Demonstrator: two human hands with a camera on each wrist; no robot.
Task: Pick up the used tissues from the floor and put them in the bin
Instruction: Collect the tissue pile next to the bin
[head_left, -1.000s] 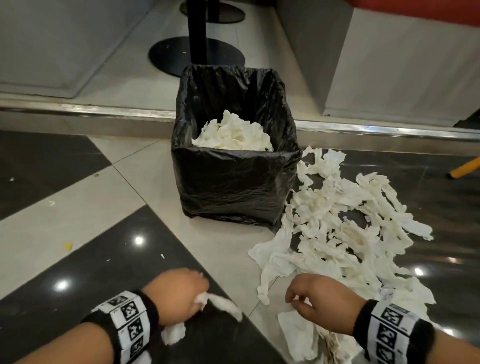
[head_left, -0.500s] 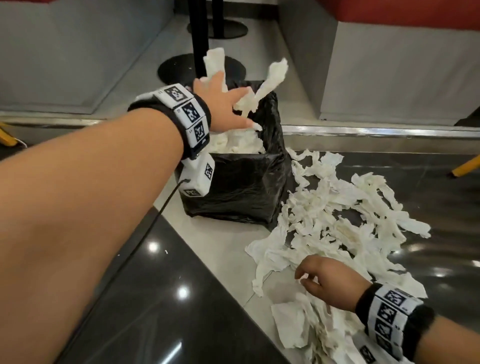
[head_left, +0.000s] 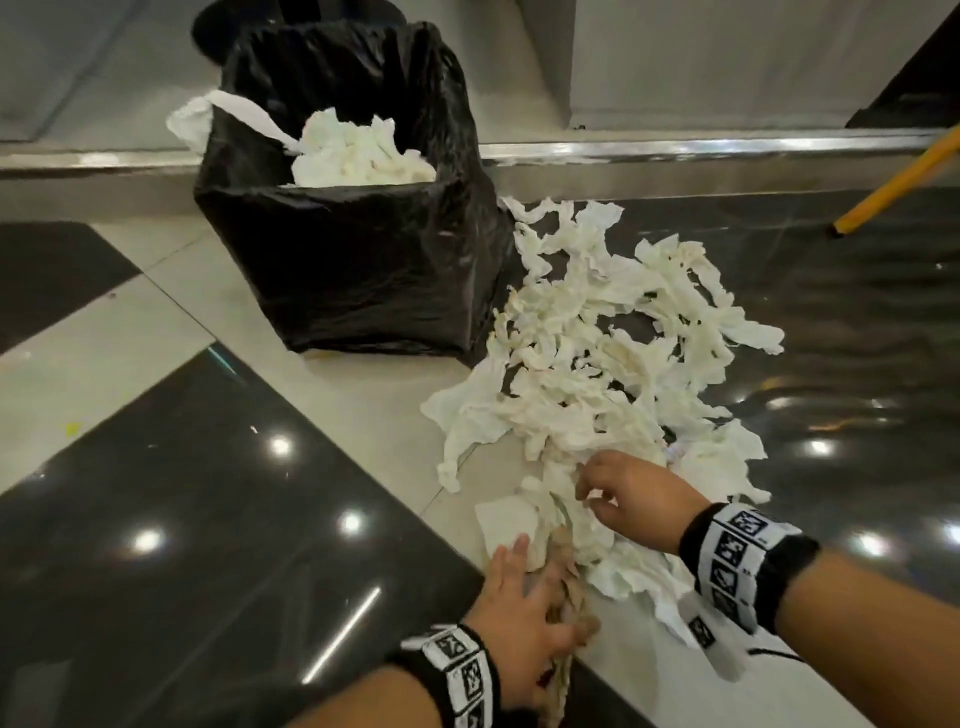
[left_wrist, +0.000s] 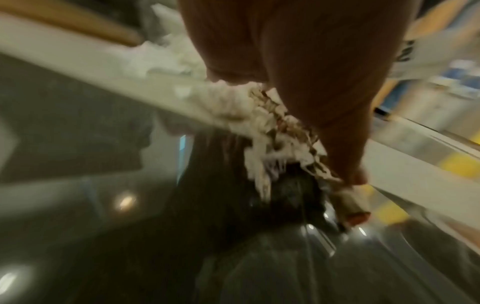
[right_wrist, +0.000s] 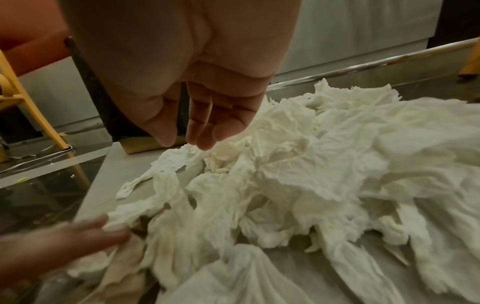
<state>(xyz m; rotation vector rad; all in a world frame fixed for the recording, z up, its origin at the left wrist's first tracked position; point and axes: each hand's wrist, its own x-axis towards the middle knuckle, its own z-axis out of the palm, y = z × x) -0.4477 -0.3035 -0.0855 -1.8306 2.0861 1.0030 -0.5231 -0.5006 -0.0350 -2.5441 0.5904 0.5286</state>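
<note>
Fingers of L hand (head_left: 519, 618) spread on stained tissues (head_left: 566, 551), R hand (head_left: 639, 493) loosely curled, empty, just above

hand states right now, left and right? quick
Left hand: open, straight fingers laid on the stained tissues, no grip yet.
Right hand: open, fingers loosely curled over the tissue pile, holding nothing.

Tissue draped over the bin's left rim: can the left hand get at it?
Probably yes. The tissue hangs outside the bin, and only bare floor lies between it and the left hand, which rests on stained tissues.
</note>
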